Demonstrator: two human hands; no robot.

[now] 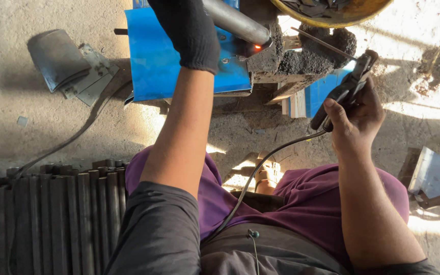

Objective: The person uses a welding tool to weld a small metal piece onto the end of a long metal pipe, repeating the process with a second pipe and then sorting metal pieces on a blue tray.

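**Welding a steel pipe at a low block**

At the top centre of the frame, the left hand (192,33), in a black glove, wraps around a steel pipe (235,21) and holds it over a blue metal sheet (154,61). The pipe's end glows orange against a dark, crusted block (301,58). To the right, the bare right hand (355,119) grips a welding holder (345,89) tightly; its thin rod (324,45) points up-left toward the block. A black cable (250,178) runs from it down the centre. Dark pipes (52,214) are stacked at lower left.
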